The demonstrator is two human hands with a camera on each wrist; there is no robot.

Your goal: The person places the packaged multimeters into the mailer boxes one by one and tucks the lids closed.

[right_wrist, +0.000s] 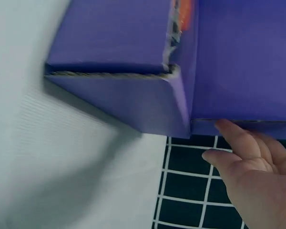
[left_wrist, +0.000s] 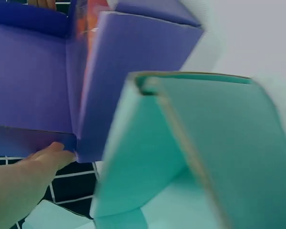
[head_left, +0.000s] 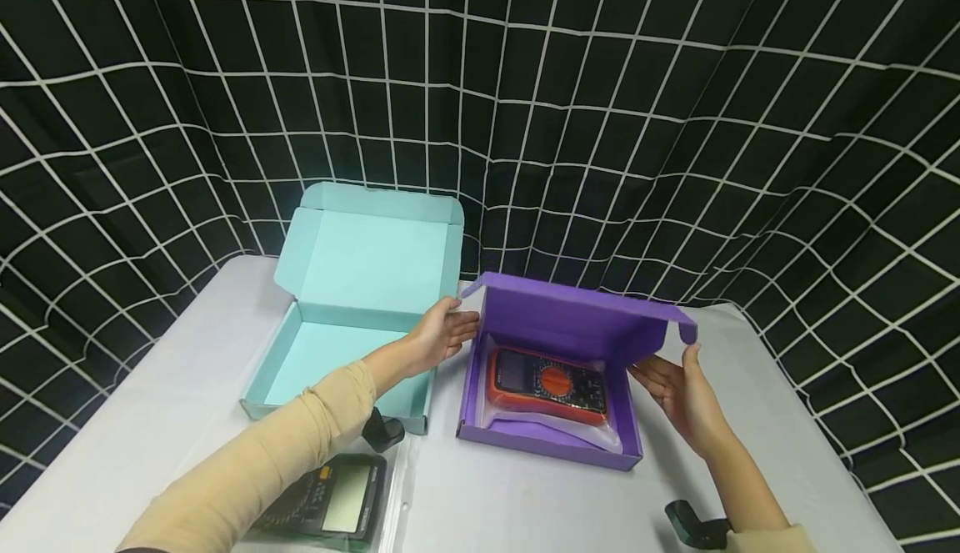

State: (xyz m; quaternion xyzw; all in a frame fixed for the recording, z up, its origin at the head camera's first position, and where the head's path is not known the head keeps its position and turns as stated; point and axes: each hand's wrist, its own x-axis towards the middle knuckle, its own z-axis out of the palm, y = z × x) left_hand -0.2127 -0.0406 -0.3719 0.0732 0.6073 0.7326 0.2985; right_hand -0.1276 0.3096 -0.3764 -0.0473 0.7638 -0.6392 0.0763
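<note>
On white tabletop point(head_left: 465, 503), right of centre: purple box point(head_left: 547, 446), with purple lid point(head_left: 570, 315) partly raised over the far part. Inside purple box: orange-and-black multimeter point(head_left: 551, 393) in clear plastic bag point(head_left: 600, 434), lying face up, with dark screen to the left and orange dial near the middle.

At left side of purple lid: left-hand grip point(head_left: 442, 334), open, with fingers stretched out to the right. In left wrist view, fingertips at the lid's side edge, holding nothing closed in the palm. At right side of purple lid: right-hand grip point(head_left: 678, 394), also open, with fingers reaching left to the lid's side and thumb up by the near right corner. In right wrist view, fingertip on the purple edge, thumb set apart.

Just left of purple box: teal box point(head_left: 330, 353), standing open, with teal lid point(head_left: 378, 257) tipped up at the far side. Across its near right part in head view: left forearm in beige sleeve point(head_left: 300, 419).

Near left, partly hidden by the sleeve: dark meter point(head_left: 348, 495) with pale screen, in clear pouch point(head_left: 401, 486), flat on tabletop. Far side and both flanks: black curtain point(head_left: 525, 69) with white grid.
</note>
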